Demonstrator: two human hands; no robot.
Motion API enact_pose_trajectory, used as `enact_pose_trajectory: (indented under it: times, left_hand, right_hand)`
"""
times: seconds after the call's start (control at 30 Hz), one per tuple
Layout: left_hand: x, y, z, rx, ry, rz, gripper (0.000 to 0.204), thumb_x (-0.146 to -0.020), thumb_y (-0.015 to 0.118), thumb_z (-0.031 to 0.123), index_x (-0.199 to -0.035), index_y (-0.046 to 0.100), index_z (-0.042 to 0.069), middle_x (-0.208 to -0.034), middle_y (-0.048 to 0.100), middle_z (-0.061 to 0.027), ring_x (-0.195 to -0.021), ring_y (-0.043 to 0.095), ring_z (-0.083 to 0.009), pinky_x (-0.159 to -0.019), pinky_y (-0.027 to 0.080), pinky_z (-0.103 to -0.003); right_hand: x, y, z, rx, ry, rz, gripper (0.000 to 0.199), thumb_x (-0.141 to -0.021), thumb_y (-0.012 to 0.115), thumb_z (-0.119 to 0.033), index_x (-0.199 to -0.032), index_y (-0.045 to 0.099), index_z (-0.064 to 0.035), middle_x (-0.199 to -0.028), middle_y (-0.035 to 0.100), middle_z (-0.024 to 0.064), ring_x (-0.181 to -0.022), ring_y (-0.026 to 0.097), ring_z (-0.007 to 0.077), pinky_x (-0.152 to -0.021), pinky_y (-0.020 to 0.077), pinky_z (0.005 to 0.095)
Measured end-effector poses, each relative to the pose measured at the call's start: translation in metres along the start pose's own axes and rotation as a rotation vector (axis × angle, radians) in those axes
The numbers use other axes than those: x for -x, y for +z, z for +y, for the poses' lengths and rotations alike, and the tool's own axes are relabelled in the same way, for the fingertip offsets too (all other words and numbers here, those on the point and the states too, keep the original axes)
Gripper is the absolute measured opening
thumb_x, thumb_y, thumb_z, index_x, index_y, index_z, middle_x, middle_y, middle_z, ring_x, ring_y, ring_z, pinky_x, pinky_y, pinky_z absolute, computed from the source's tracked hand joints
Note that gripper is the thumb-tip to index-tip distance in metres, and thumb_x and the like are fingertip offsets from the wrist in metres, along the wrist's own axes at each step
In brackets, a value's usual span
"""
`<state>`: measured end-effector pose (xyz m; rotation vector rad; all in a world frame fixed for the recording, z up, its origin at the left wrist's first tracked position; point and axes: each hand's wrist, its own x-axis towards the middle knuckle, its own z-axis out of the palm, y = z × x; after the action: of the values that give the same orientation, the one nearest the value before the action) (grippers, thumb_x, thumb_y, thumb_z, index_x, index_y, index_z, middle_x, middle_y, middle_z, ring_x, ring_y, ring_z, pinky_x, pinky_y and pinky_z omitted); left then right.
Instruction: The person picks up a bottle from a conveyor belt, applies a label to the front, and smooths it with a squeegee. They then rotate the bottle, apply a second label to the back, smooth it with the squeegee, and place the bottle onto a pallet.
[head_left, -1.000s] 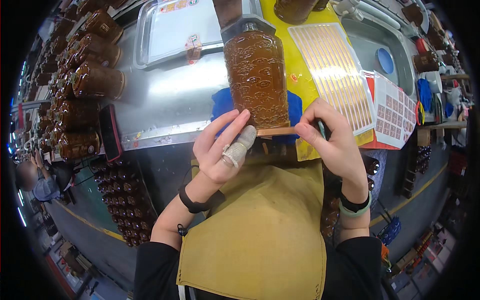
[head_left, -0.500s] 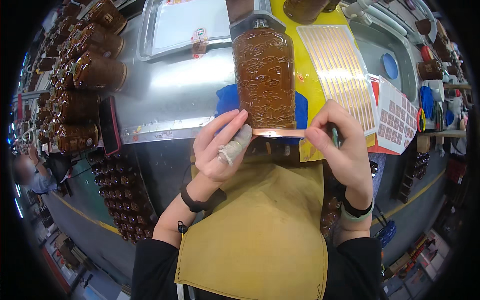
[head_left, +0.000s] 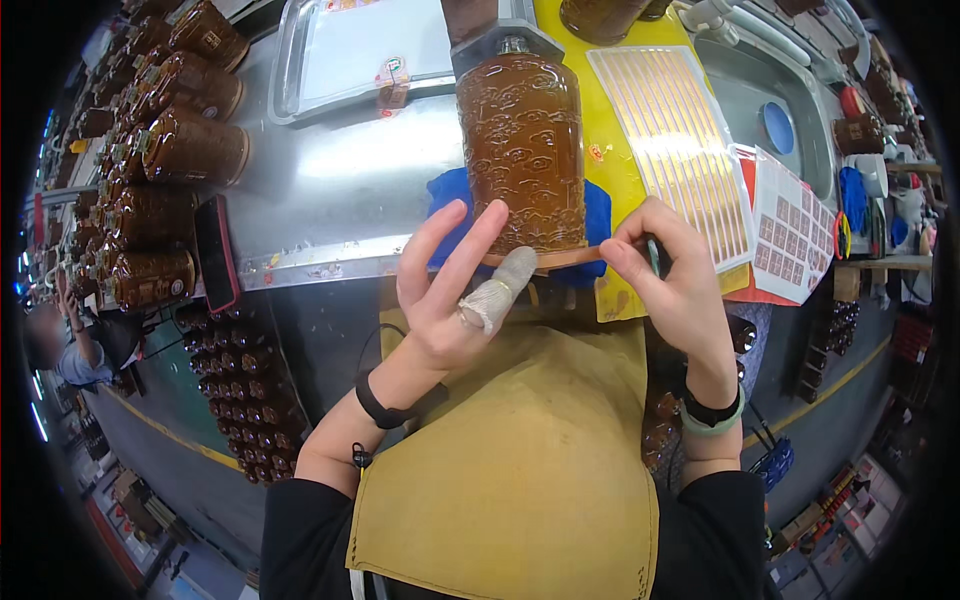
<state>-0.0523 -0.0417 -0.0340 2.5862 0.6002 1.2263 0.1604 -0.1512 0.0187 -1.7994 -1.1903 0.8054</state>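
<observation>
A large brown embossed glass bottle (head_left: pixel 522 150) lies in front of me with its neck away. A thin copper-coloured strip (head_left: pixel 570 257) runs along its near, bottom edge. My left hand (head_left: pixel 455 290) has its fingers spread against the bottle; its thumb, in a grey cover, presses on the strip. Between thumb and fingertips my right hand (head_left: pixel 675 275) pinches the strip's right end. A slim dark-green tool (head_left: pixel 654 256) also shows among the right fingers; its kind cannot be told. Beneath the bottle is a blue cloth (head_left: pixel 597 212), and its neck rests at a grey holder (head_left: pixel 550 42).
Right of the bottle, a sheet of gold strips (head_left: pixel 680 140) lies on a yellow mat (head_left: pixel 610 175). Beyond it are a label sheet (head_left: pixel 790 230) and a basin (head_left: pixel 815 100). Several brown bottles (head_left: pixel 195 145) and a phone (head_left: pixel 217 250) stand left. A tray (head_left: pixel 290 75) sits behind.
The strip, straight before, now bends against the bottle's bottom edge. My left thumb has moved right along it, and the left fingers have spread. My right hand has shifted slightly left and up.
</observation>
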Motion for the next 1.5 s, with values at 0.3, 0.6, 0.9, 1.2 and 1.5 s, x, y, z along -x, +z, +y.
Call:
enact_pose_trajectory:
  times: [0.3, 0.6, 0.9, 1.2, 1.5]
  left_hand:
    - [-0.004, 0.009, -0.011, 0.234, -0.006, 0.061, 0.026, -0.074, 0.085, -0.005, -0.097, 0.076, 0.001, -0.113, 0.075, -0.0125, -0.111, 0.069, -0.0383, -0.093, 0.064, -0.043]
    - [-0.003, 0.003, -0.004, 0.138, 0.007, 0.031, 0.028, -0.078, 0.082, -0.005, -0.105, 0.075, 0.001, -0.124, 0.071, -0.0171, -0.116, 0.066, -0.0372, -0.096, 0.057, -0.041]
    - [-0.018, 0.001, -0.001, 0.162, 0.036, -0.131, 0.015, -0.077, 0.079, -0.006, -0.087, 0.077, 0.004, -0.121, 0.072, -0.0129, -0.116, 0.064, -0.0372, -0.086, 0.062, -0.038]
    - [0.003, 0.015, -0.01, 0.201, -0.01, 0.149, 0.027, -0.078, 0.079, -0.009, -0.098, 0.065, 0.002, -0.113, 0.073, -0.0151, -0.105, 0.071, -0.0374, -0.08, 0.065, -0.04]
    - [0.0, 0.001, -0.003, 0.122, 0.009, 0.024, 0.035, -0.078, 0.078, -0.009, -0.111, 0.07, -0.001, -0.124, 0.07, -0.014, -0.117, 0.065, -0.0344, -0.095, 0.056, -0.041]
  right_hand:
    - [0.002, 0.006, -0.016, -0.046, -0.035, -0.013, 0.016, -0.091, 0.075, -0.011, -0.089, 0.064, 0.0003, -0.081, 0.058, 0.0098, -0.076, 0.056, 0.0237, -0.071, 0.0439, 0.0348]
    - [-0.001, 0.008, -0.009, -0.003, -0.028, -0.027, 0.017, -0.092, 0.074, -0.011, -0.087, 0.063, 0.0001, -0.08, 0.058, 0.0107, -0.076, 0.056, 0.0266, -0.071, 0.0439, 0.0373]
    - [-0.002, 0.01, -0.005, -0.013, -0.014, -0.011, 0.018, -0.091, 0.075, -0.012, -0.088, 0.064, 0.0004, -0.081, 0.06, 0.011, -0.076, 0.057, 0.0258, -0.07, 0.0443, 0.0364]
    - [-0.002, 0.016, -0.014, -0.031, -0.056, 0.002, 0.019, -0.091, 0.076, -0.012, -0.087, 0.062, 0.0006, -0.08, 0.058, 0.0111, -0.074, 0.056, 0.0258, -0.07, 0.0449, 0.0364]
    - [-0.002, 0.014, -0.011, -0.016, -0.066, 0.011, 0.019, -0.09, 0.077, -0.013, -0.087, 0.063, 0.0005, -0.081, 0.059, 0.0122, -0.075, 0.058, 0.028, -0.071, 0.0453, 0.0376]
